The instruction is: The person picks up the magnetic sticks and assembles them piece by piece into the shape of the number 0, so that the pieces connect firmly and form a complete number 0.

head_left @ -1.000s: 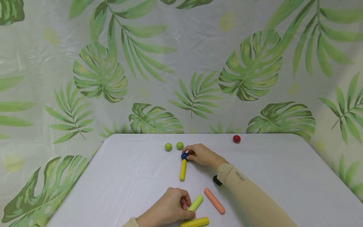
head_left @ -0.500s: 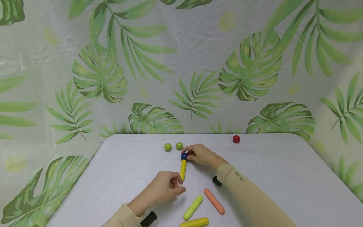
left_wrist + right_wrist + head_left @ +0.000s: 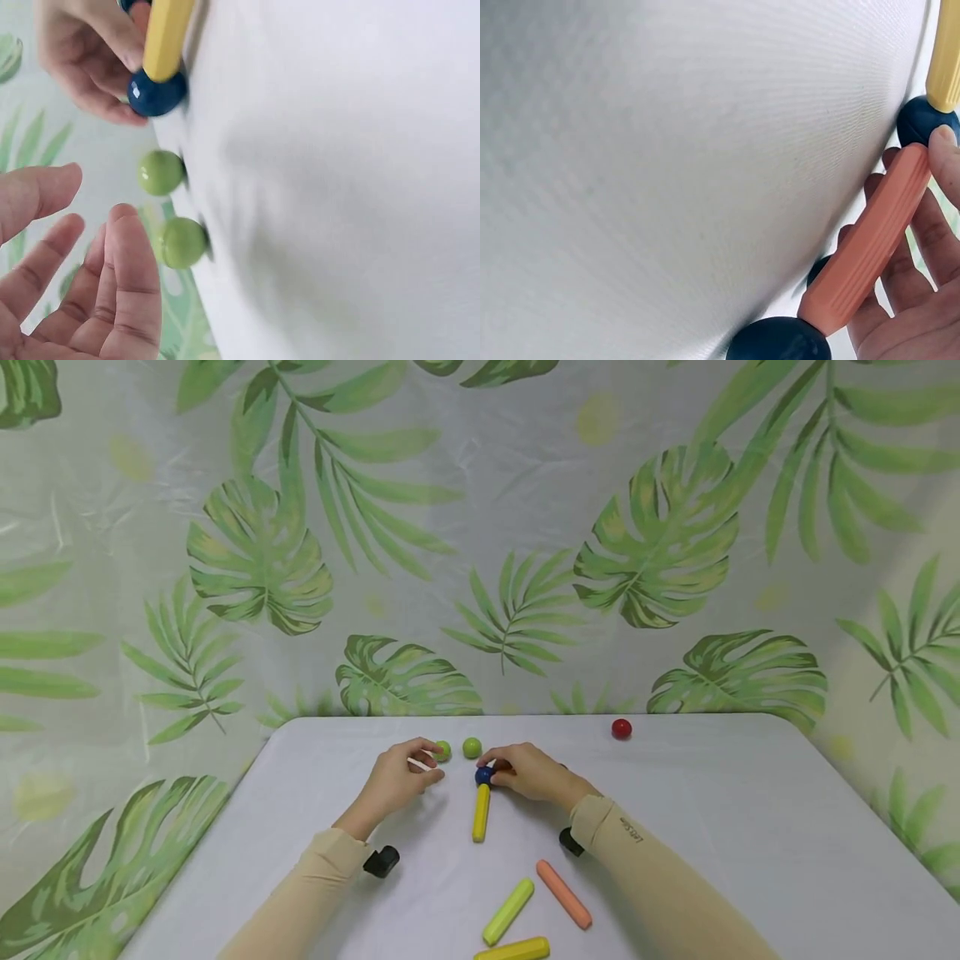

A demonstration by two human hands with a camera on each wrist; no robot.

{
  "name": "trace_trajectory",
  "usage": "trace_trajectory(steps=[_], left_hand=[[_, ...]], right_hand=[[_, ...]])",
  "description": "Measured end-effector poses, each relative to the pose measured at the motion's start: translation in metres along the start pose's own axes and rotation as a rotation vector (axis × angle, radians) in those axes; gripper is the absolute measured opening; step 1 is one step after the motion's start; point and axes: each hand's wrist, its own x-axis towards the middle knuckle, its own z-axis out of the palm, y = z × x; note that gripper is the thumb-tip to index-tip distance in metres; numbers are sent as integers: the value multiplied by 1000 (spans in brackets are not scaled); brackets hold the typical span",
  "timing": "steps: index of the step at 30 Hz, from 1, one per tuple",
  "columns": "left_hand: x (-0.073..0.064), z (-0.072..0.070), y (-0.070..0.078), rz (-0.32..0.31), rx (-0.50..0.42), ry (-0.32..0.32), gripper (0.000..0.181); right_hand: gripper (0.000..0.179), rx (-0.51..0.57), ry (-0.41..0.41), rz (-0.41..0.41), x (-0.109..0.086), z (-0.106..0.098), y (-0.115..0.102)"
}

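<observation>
Head view, and the right hand (image 3: 528,772) has a glossy dark-blue ball (image 3: 484,776) pinched between thumb and fingers, toward the far side of the white table (image 3: 697,827). A faceted yellow rod (image 3: 481,814) meets it, pointing back toward the person. Right wrist view: a ribbed coral rod (image 3: 866,240) joins that same ball, a second blue ball (image 3: 778,345) at its other end! The left hand (image 3: 396,781), fingers parted, holds nothing, just beside a shiny, grooved green ball (image 3: 184,242).
</observation>
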Motion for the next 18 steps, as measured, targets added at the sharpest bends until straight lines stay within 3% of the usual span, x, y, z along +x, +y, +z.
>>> trace_trajectory(steps=[8, 13, 18], left_hand=[[30, 4, -15, -102, -62, 36, 40], [43, 10, -21, -168, -93, 45, 52], [54, 14, -27, -195, -112, 32, 57]], right_hand=[[31, 11, -1, 14, -1, 0, 1], [31, 6, -4, 3, 0, -1, 1], [31, 10, -4, -7, -1, 0, 1]])
